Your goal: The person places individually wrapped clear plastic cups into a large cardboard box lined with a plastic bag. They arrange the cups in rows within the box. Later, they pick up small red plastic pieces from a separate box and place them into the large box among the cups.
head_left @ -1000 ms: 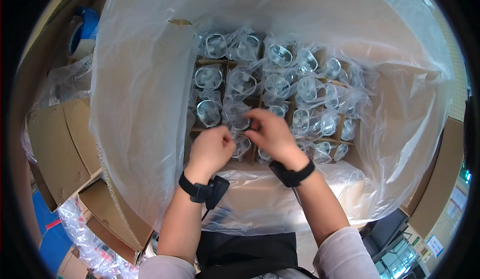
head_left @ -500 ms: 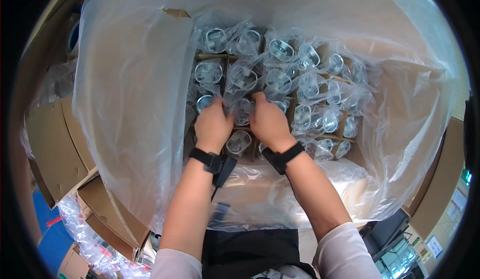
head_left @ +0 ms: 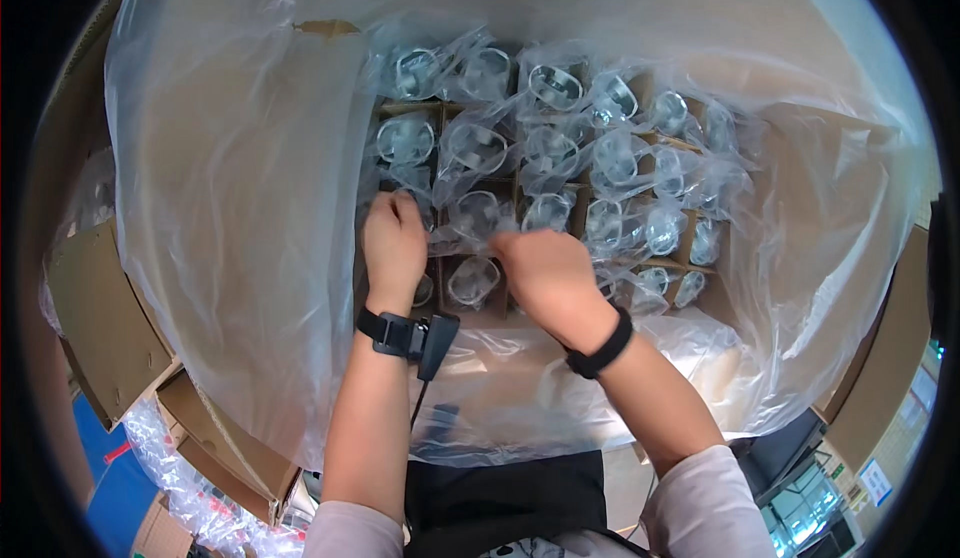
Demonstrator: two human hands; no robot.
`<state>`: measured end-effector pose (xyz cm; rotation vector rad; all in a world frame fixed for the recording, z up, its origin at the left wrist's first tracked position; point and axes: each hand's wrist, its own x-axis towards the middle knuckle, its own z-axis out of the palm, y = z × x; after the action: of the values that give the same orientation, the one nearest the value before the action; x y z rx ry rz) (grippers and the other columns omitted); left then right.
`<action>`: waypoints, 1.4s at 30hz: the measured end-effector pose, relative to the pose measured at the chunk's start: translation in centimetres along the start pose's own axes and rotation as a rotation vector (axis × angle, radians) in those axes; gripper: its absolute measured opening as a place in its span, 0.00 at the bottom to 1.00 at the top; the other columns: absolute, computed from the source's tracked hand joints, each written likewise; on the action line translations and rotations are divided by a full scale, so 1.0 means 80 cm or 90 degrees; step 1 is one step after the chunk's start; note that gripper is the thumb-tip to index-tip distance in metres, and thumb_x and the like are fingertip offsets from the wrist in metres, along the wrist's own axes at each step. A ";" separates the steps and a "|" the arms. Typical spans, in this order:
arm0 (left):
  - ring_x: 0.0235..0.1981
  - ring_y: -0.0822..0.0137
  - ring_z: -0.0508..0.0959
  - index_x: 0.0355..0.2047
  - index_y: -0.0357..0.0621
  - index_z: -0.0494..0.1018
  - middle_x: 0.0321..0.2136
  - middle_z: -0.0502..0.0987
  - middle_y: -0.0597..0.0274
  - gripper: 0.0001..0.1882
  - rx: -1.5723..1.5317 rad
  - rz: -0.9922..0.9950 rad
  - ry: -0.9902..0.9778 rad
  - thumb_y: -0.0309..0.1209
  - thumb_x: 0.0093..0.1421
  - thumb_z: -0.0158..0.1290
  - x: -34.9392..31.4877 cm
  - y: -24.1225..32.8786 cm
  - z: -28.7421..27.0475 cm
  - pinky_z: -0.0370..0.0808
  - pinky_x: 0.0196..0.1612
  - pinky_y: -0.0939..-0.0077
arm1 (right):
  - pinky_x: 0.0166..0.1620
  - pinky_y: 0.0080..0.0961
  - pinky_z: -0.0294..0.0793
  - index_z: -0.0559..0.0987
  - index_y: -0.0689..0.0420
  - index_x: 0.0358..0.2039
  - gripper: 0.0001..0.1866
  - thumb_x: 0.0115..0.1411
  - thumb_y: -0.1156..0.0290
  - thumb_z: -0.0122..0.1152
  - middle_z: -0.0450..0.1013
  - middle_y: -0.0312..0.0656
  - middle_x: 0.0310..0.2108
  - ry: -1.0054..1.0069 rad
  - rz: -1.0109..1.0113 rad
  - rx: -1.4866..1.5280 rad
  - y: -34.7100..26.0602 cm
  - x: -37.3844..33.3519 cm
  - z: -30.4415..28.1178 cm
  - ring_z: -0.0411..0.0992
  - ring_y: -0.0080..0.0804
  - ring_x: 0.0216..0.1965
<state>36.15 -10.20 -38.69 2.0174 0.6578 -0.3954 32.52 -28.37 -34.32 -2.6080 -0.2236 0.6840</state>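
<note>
Round silvery metal parts that look like pistons, each in a clear plastic bag, stand in the cells of a cardboard divider (head_left: 442, 143). My left hand (head_left: 394, 253) is over a cell in the left column, its fingers curled down and closed. What they hold is hidden beneath the hand. My right hand (head_left: 548, 276) is closed in a pinch by a clear plastic bag (head_left: 506, 226), at the lower right of a bagged piston (head_left: 474, 214). Another bagged piston (head_left: 473, 280) sits in the cell nearer me, between my wrists.
A large translucent plastic liner (head_left: 240, 208) drapes over the big carton's walls. More bagged pistons (head_left: 664, 230) fill cells to the right. Open cardboard flaps (head_left: 100, 318) and crumpled clear plastic (head_left: 190, 468) lie at the left. A dark strap with a black device (head_left: 436, 346) is on my left wrist.
My left hand has shifted left, away from the middle cell. My right hand has drawn nearer to me and turned, its fingers now pointing left. The view has shifted slightly.
</note>
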 end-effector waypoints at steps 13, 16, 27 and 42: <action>0.28 0.55 0.75 0.34 0.39 0.75 0.25 0.73 0.53 0.07 0.180 0.392 0.047 0.25 0.55 0.55 0.007 0.014 0.011 0.72 0.34 0.64 | 0.32 0.44 0.76 0.80 0.57 0.31 0.07 0.56 0.74 0.52 0.76 0.53 0.23 -0.109 -0.093 -0.019 -0.008 -0.017 0.002 0.78 0.51 0.28; 0.31 0.53 0.76 0.32 0.40 0.75 0.29 0.75 0.53 0.04 0.135 0.378 0.117 0.25 0.56 0.54 -0.004 0.045 -0.007 0.73 0.34 0.62 | 0.32 0.44 0.74 0.78 0.59 0.30 0.05 0.57 0.74 0.55 0.75 0.51 0.23 0.001 -0.068 0.219 0.001 -0.042 -0.031 0.75 0.53 0.28; 0.47 0.48 0.77 0.52 0.36 0.70 0.56 0.68 0.45 0.26 0.485 0.232 -0.454 0.38 0.56 0.54 -0.117 0.038 0.101 0.75 0.47 0.56 | 0.40 0.35 0.80 0.83 0.57 0.32 0.08 0.56 0.71 0.58 0.80 0.48 0.37 -0.084 0.186 -0.152 0.069 0.061 0.023 0.79 0.43 0.40; 0.39 0.44 0.78 0.35 0.38 0.77 0.32 0.78 0.43 0.11 0.268 0.214 -0.299 0.31 0.55 0.53 -0.077 0.021 0.106 0.74 0.41 0.55 | 0.35 0.37 0.79 0.80 0.57 0.24 0.02 0.49 0.74 0.60 0.78 0.47 0.31 0.051 0.061 -0.138 0.085 0.018 -0.001 0.79 0.48 0.34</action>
<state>32.07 -19.99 -38.55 2.2582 -0.0654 -0.8208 34.10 -34.13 -37.92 -2.8624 -0.1569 0.6161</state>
